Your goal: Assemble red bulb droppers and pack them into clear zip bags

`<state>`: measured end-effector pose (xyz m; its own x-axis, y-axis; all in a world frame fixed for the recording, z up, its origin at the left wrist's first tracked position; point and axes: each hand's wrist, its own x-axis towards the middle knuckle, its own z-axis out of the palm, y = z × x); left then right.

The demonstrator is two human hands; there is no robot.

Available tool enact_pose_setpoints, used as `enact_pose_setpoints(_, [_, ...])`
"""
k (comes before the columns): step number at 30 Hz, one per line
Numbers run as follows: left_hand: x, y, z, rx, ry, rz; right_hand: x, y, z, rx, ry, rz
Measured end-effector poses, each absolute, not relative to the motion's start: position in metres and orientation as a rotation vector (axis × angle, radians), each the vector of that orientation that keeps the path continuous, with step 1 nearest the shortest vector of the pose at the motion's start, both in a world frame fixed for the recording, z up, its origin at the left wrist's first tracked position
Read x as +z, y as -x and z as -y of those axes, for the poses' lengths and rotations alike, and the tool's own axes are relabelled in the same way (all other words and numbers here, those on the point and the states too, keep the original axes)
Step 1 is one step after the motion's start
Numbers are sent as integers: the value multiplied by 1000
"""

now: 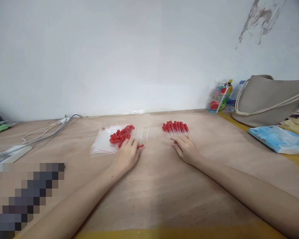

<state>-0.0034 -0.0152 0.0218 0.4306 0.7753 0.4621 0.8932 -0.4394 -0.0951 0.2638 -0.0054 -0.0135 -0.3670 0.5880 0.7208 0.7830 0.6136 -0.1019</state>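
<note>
My left hand (127, 153) is closed on a red rubber bulb (141, 146), whose end sticks out past the thumb. Just beyond its fingers lies a loose pile of similar red bulbs (119, 135), partly on clear plastic zip bags (102, 141). A row of thin clear tubes (146, 134) is laid out between the two hands. My right hand (186, 148) pinches a thin clear tube (166, 140) that points left. Behind those fingers, droppers with red bulbs (175, 126) lie side by side, bulbs toward the wall; their near ends are partly hidden by the hand.
Cables and a white power strip (18, 153) lie at the left. On the right are drink bottles (218, 99), a grey bag (271, 99) and a blue tissue pack (279, 138). A white wall (139, 59) rises behind the wooden table (149, 186). The lower left corner is pixelated.
</note>
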Motion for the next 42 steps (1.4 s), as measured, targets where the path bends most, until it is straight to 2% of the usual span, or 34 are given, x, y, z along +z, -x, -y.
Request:
enact_pose_setpoints(5, [2, -18, 20, -897, 2760, 1421, -9, -257, 16, -227, 1005, 2176])
enact_pose_setpoints(15, [5, -21, 16, -1132, 2840, 1257, -8, -241, 21, -172, 919, 2173])
enact_pose_setpoints(31, [5, -24, 24, -1232, 2875, 1437, -4, -234, 27, -98, 782, 2187])
enact_pose_setpoints(42, [7, -22, 28, -1135, 3051, 1245, -5, -244, 16, -76, 721, 2299])
